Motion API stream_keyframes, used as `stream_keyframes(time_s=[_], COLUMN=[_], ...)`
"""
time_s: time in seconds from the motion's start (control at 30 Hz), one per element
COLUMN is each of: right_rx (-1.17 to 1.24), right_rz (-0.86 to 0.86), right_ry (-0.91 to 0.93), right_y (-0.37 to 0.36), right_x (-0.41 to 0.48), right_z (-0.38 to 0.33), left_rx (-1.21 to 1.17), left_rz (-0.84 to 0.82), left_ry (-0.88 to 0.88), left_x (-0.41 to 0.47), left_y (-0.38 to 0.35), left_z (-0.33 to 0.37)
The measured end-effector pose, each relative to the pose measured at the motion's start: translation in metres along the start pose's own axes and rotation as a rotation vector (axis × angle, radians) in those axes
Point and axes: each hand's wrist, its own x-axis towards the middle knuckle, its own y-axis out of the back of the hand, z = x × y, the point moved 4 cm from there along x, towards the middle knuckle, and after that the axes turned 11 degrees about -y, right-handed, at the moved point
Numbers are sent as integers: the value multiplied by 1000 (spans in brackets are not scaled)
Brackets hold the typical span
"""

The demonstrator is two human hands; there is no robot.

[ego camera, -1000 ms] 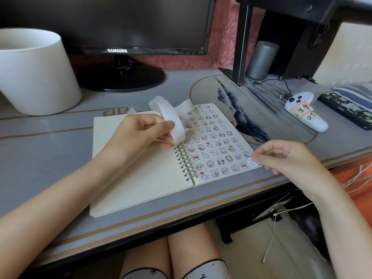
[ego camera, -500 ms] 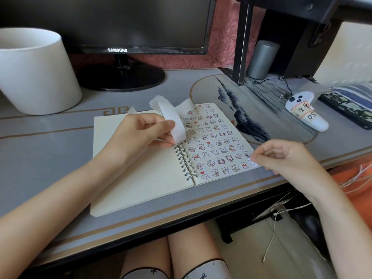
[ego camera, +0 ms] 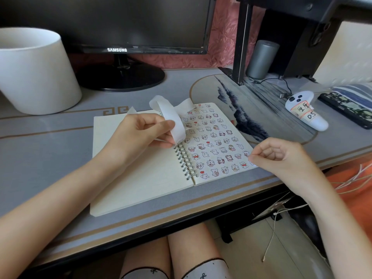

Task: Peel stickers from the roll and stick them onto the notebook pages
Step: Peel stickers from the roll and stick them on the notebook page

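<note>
An open spiral notebook [ego camera: 130, 188] lies on the grey desk mat. Its left page is blank, and its right page [ego camera: 213, 141] carries several rows of small cartoon stickers. My left hand [ego camera: 136, 135] pinches a white sticker strip [ego camera: 173, 117] that curls up over the spiral binding. My right hand [ego camera: 281, 156] has curled fingers, with thumb and forefinger tips meeting at the page's lower right edge. They pinch a small sticker [ego camera: 252, 163], most of which the fingers hide.
A white bucket [ego camera: 34, 73] stands at the back left beside a black monitor stand [ego camera: 120, 77]. A grey cylinder [ego camera: 261, 59], a white controller [ego camera: 306, 111] and a black flat device [ego camera: 346, 109] sit at the right. The desk's front edge runs just below the notebook.
My right hand has shifted slightly left and down with the sticker, which is now more covered by the fingers. The left hand and strip have hardly moved.
</note>
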Motion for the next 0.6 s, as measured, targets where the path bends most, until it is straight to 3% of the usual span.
stream_keyframes(time_s=[0.6], right_rx=[80], right_rz=[-27], right_ry=[-72], right_y=[4], right_x=[5], right_z=[8], left_rx=[-6], left_rz=[3], left_ry=[2], left_x=[0], left_y=[0], left_z=[0])
